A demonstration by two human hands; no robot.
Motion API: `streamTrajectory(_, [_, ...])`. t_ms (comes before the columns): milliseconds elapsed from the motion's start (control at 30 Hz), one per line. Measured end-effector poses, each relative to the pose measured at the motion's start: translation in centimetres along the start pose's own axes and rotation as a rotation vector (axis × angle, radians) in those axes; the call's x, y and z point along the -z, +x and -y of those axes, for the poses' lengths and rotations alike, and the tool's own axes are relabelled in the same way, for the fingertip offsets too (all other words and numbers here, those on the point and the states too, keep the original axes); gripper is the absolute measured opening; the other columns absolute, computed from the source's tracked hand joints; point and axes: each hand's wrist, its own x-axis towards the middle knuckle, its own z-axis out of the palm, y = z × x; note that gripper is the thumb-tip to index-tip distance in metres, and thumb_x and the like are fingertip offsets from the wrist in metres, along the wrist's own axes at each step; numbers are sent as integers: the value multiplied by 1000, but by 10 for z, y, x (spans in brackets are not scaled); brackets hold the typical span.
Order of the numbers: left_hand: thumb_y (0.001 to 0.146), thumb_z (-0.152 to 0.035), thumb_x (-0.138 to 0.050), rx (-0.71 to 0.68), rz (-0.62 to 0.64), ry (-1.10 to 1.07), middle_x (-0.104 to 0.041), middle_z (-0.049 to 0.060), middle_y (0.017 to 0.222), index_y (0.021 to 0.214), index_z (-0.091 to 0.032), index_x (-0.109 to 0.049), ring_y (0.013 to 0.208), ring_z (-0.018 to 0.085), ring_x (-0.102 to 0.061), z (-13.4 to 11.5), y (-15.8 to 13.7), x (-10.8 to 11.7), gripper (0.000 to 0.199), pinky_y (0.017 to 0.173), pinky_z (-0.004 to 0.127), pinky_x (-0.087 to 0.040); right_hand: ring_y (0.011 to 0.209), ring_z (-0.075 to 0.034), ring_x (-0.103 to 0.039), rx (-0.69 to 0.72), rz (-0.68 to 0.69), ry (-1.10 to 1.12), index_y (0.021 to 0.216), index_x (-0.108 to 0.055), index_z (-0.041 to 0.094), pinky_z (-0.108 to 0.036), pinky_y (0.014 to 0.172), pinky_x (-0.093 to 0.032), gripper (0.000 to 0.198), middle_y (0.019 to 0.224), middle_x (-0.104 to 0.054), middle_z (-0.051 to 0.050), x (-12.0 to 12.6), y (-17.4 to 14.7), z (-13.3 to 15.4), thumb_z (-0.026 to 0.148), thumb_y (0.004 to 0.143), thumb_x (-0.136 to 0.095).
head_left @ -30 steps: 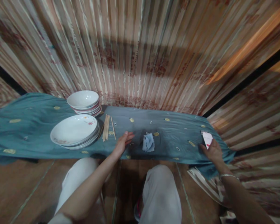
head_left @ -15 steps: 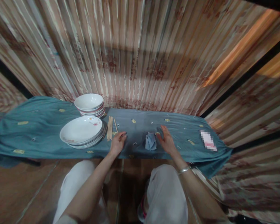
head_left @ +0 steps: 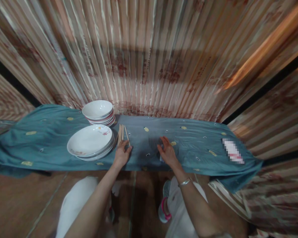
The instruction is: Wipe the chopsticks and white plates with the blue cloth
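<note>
My left hand [head_left: 121, 154] is at the near ends of the chopsticks [head_left: 121, 133], which lie on the desk [head_left: 193, 142] just right of the plates [head_left: 89, 140]. Its thumb and forefinger stand a narrow gap apart; I cannot tell whether they grip anything.

Orientation: the chopsticks point away from me, long axis front to back, so their far ends extend straight ahead of my left fingers. One loose chopstick [head_left: 127, 135] lies to their right, slanted, its near end angled rightward to the gap by my left thumb.

Nearer hand: the left. My right hand [head_left: 169, 154] is well apart to the right, fingers partly spread over a small blue cloth [head_left: 161, 158]. It hides most of the cloth, and I cannot tell whether it grips it.

Surroundings: the bowls [head_left: 97, 109] stand stacked behind the plates. A pixelated pale item [head_left: 232, 150] lies near the right end.
</note>
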Motion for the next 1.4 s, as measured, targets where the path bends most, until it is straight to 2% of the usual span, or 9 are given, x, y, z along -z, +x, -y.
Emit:
streamTrajectory(167, [65,-31,-67,-21,1,98,-57,10,131,96,-23,-69,130,32,-42,1,2,-2,32,112,42,-23,133,-27,-40,24,2,-7,126,-55,17,-49,112,-30,47,141,-47,-12,-2,-1,-1,36,84,-50])
streamTrajectory(400, [65,-31,-70,-105,11,214,-58,11,131,99,-24,-68,131,35,-38,2,3,-4,35,113,44,-20,131,-28,-43,50,5,-80,127,-54,12,-46,110,-33,48,139,-48,-17,-10,4,8,35,86,-46])
streamTrajectory(467, [69,-32,-66,-145,16,345,-56,12,133,106,-21,-66,131,35,-38,2,4,-5,38,112,45,-22,131,-28,-43,64,8,-111,127,-54,10,-46,110,-34,48,139,-48,-18,-11,5,10,34,87,-45])
streamTrajectory(633, [81,-30,-54,-280,90,853,-52,22,135,124,-5,-54,125,34,-44,-2,7,-11,50,107,45,-31,131,-26,-44,70,-17,-189,127,-54,9,-43,110,-35,46,138,-49,-18,-9,7,8,30,86,-45])
streamTrajectory(733, [83,-25,-51,-321,95,981,-55,21,131,126,-6,-52,119,32,-49,-3,11,-15,47,103,43,-36,129,-26,-45,60,-41,-209,126,-54,9,-42,109,-37,46,137,-50,-18,-3,7,3,29,86,-44])
streamTrajectory(967, [80,-13,-47,-352,132,1001,-61,16,123,122,-12,-56,110,28,-56,-5,23,-21,42,98,38,-40,128,-25,-47,62,-74,-218,124,-56,12,-43,107,-38,43,135,-53,-16,9,9,-11,27,86,-44])
streamTrajectory(1067, [78,-10,-47,-345,171,996,-65,15,112,112,-13,-61,105,26,-59,-9,29,-22,37,95,34,-42,126,-25,-48,55,-75,-232,124,-57,12,-42,107,-39,43,134,-54,-16,9,10,-13,27,85,-45])
streamTrajectory(1200, [80,-13,-46,-374,227,1005,-67,13,97,96,-14,-66,96,25,-62,-13,33,-19,26,88,33,-45,126,-24,-48,63,-85,-228,125,-56,15,-42,106,-39,42,133,-55,-14,6,14,-11,28,86,-45])
streamTrajectory(1400, [82,-16,-44,-456,274,898,-65,11,90,98,-14,-69,87,23,-62,-4,32,-9,30,82,32,-48,126,-25,-48,75,-194,-216,124,-56,12,-45,105,-40,43,130,-56,-17,15,25,-21,29,87,-43])
